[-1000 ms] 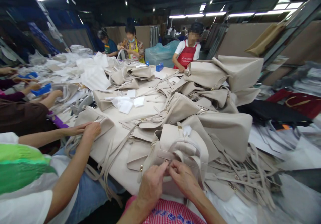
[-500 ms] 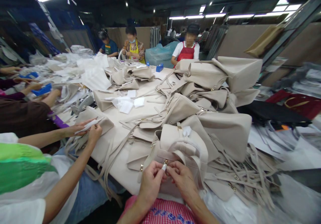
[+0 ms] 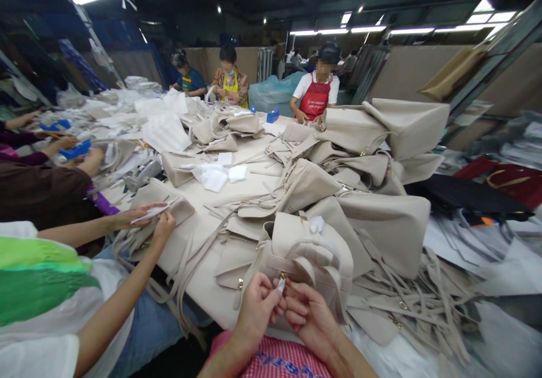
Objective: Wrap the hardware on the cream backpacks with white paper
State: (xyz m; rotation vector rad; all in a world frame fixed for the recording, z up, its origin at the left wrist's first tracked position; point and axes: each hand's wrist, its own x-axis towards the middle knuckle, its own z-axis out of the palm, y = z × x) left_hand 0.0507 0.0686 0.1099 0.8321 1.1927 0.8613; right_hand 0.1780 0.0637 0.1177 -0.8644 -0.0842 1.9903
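Note:
A beige bag [image 3: 313, 242] stands at the near table edge, with a gold metal clasp [image 3: 282, 276] on its front. My left hand [image 3: 260, 304] pinches a small white wrap [image 3: 280, 285] at the clasp. Close beside it on the right, my right hand [image 3: 307, 313] has its fingers curled near the wrap; whether anything is between its fingertips is too small to tell. A bit of white tissue [image 3: 316, 224] sits on top of the bag by a strap buckle.
Beige bags [image 3: 381, 225] and loose straps [image 3: 427, 293] pile up on the right. A co-worker's hands [image 3: 163, 220] work on a bag at the left. White sheets [image 3: 214, 176] lie mid-table; several people sit around it.
My right hand's fingers have shifted slightly down and curled more, while my left hand stays at the clasp. Across the table, the person in the red apron has lowered their hands to a bag.

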